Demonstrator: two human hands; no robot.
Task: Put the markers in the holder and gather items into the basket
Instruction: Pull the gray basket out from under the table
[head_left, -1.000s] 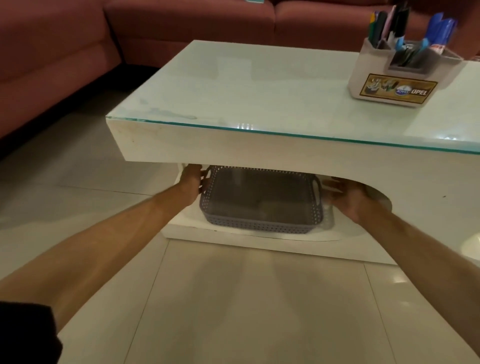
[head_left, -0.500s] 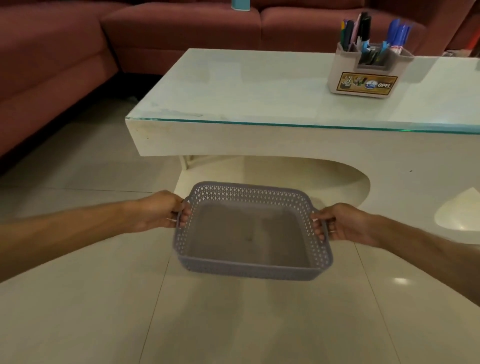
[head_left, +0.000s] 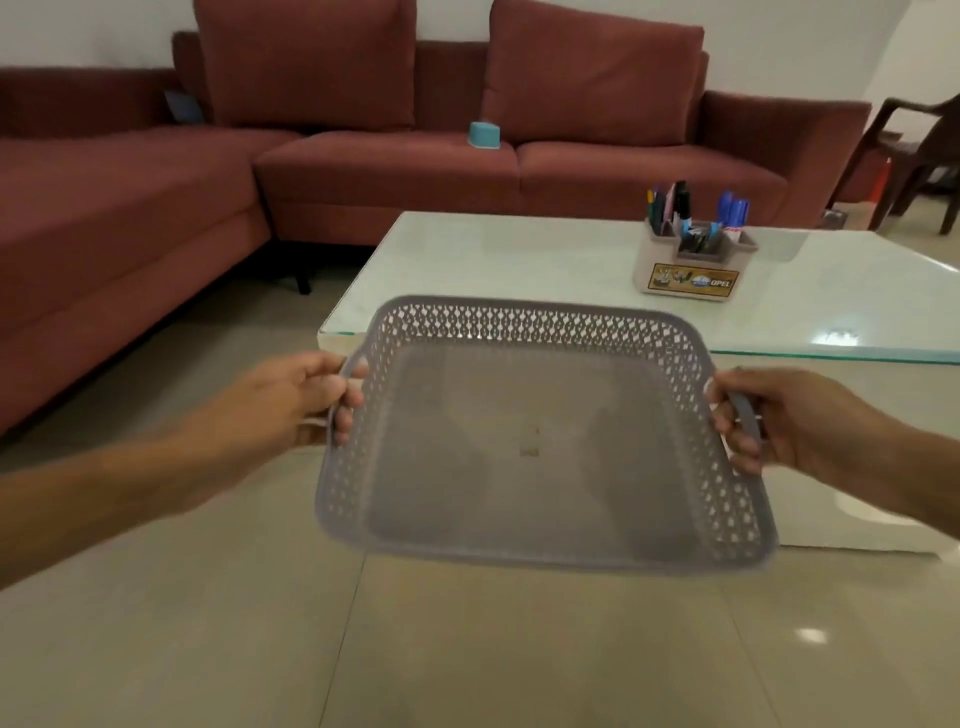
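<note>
I hold a grey perforated plastic basket (head_left: 535, 325) in the air, level with the near edge of the table, and nothing lies inside it. My left hand (head_left: 291, 400) grips its left handle. My right hand (head_left: 789, 421) grips its right handle. On the glass-topped white table (head_left: 493, 260) stands a beige holder (head_left: 693, 265) with a label on its front. Markers (head_left: 691, 210) stand upright in it, dark ones at the left and blue ones at the right.
A dark red corner sofa (head_left: 363, 171) wraps around the back and left. A small blue object (head_left: 484, 135) rests on its seat. A dark chair (head_left: 919, 150) stands at the far right. Pale tiled floor (head_left: 467, 649) lies below the basket.
Both hands drew the basket out from the shelf under the table and lifted it up to tabletop height. The view has risen and now takes in the sofa.
</note>
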